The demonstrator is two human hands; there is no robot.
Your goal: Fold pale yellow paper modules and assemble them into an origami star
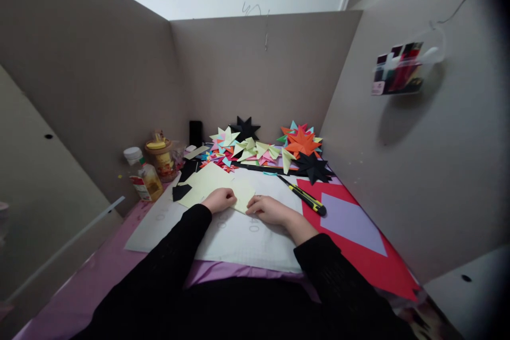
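A small piece of pale yellow-green paper [244, 192] lies low over the white mat [255, 252], between my two hands. My left hand [220, 200] has its fingers closed at the left edge of this paper. At its lower right corner, the fingers of my right hand [270, 209] pinch the edge. A larger pale yellow-green sheet [205, 180] lies just behind and left of my left hand. Small black paper pieces [181, 192] rest at that sheet's left side. Whether the held paper has a fold is too small to tell.
A yellow-and-black box cutter [306, 199] lies right of my right hand, near a lilac sheet [353, 223] on red paper [392, 271]. Folded paper stars [302, 143] and loose folded pieces crowd the back. A bottle [144, 178] and a jar [162, 159] stand left. Grey panels enclose the desk.
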